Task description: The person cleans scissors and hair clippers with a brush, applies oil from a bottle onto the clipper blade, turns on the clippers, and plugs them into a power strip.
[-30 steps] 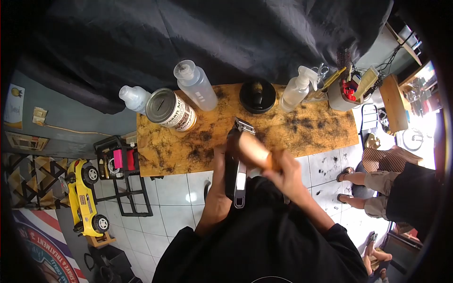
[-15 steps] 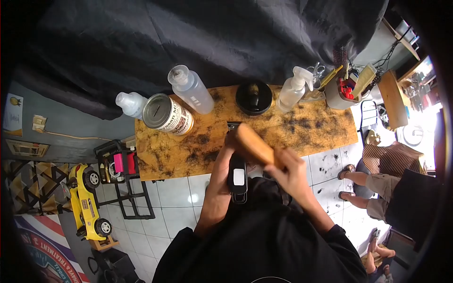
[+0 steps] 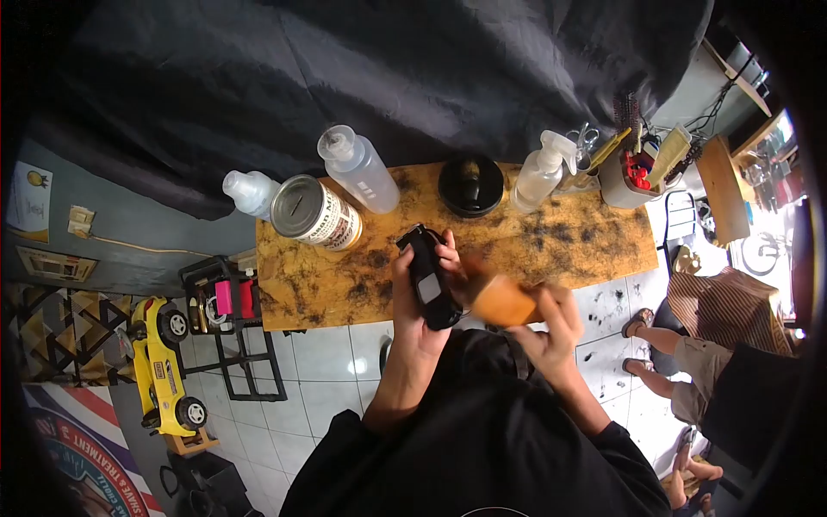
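Note:
My left hand [image 3: 409, 297] is wrapped around a black hair clipper [image 3: 433, 293], its blade end tilted toward the table and a pale label on its body. In my right hand [image 3: 556, 332] is a wooden-backed brush [image 3: 504, 302], smeared by motion. Its dark bristle side faces the clipper, close beside it; whether they touch I cannot tell. Both hands are over the near edge of a wooden table [image 3: 379, 280] strewn with dark hair clippings. A round black bowl [image 3: 471, 202] stands just beyond them.
Along the table's back stand a tin can [image 3: 323, 220], a clear bottle [image 3: 366, 177], a smaller bottle [image 3: 250, 194], a spray bottle [image 3: 540, 177] and a container of combs and brushes [image 3: 622, 185]. A black cart [image 3: 245, 362] and yellow toy car [image 3: 168, 370] are left; people sit at right.
The clipper has turned in my left hand, its blade end leaning left and more of it showing. My right hand has swung the brush lower and to the right, away from the blade end.

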A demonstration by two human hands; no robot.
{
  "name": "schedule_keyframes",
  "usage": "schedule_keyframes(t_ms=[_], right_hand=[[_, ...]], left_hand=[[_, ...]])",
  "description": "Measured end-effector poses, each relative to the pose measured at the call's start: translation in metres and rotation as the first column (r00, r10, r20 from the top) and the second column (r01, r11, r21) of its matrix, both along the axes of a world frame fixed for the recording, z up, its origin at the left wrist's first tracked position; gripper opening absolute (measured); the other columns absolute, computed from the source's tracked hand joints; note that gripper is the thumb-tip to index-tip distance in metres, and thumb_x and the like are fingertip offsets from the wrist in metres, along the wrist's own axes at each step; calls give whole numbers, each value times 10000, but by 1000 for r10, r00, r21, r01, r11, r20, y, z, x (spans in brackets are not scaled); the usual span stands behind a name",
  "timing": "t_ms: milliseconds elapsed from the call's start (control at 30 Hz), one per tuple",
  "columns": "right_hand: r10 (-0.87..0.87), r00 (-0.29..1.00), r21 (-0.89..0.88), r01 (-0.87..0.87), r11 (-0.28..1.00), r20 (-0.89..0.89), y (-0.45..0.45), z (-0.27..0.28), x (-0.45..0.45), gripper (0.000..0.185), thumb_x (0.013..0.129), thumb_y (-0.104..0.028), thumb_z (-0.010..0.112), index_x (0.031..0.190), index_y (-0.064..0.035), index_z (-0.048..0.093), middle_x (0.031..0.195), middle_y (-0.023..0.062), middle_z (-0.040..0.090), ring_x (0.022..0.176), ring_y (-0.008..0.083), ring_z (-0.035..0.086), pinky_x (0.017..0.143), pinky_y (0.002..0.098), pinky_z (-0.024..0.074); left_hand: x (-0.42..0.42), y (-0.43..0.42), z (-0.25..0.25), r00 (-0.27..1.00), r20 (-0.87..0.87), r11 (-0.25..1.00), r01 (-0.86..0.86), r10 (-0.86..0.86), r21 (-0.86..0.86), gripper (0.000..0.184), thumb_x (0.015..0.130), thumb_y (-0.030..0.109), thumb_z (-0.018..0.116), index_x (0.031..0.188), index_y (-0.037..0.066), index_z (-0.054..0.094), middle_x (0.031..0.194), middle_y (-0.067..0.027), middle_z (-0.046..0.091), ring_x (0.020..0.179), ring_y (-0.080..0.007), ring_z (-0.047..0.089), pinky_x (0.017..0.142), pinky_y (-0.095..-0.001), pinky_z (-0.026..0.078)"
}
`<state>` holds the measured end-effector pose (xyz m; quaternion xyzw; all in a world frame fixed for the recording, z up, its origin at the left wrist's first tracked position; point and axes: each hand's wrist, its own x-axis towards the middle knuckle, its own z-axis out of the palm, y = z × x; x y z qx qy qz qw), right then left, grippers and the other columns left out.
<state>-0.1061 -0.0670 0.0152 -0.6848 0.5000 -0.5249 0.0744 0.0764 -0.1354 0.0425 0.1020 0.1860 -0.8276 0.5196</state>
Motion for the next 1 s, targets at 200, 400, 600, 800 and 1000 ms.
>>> schedule_keyframes(t_ms=[200,400,600,800,1000], right_hand=[[-19,995,131,6,991,98,4,1,-3,562,712,-310,806,1033,100,593,937,207,591,792,299,608,660,337,496],[-54,990,139,36,990,128,-14,20,0,492,724,-219,793,1037,99,585,903,169,582,768,272,586,647,322,480],[-124,972,209,82,974,199,-17,30,-2,430,709,-109,775,1039,93,589,906,166,592,789,263,585,686,311,472],[-52,990,322,8,947,128,-22,32,12,461,677,-147,814,1044,55,620,868,154,599,720,266,600,624,310,474],[-30,997,345,53,937,-70,-31,8,7,436,755,-59,657,1176,-1,561,1010,169,546,853,361,594,720,393,493]], left_hand=[[-10,8,6,894,448,967,127,-15,-221,582,876,421,577,1263,1,464,1154,-81,562,920,-139,597,817,-277,502],[-3,30,-5,665,745,795,427,47,-431,297,949,214,513,1177,24,514,1042,-83,605,800,-168,635,708,-314,546],[0,29,0,741,671,877,336,-22,-343,401,957,284,484,1284,71,391,987,-97,588,710,-187,624,570,-295,538],[18,40,-4,679,733,710,495,45,-502,710,838,221,688,1398,103,269,987,-128,519,659,-195,593,506,-295,498],[28,48,-12,880,461,772,371,-114,-516,683,805,282,717,1354,100,353,1012,-124,490,753,-178,547,581,-291,471]])
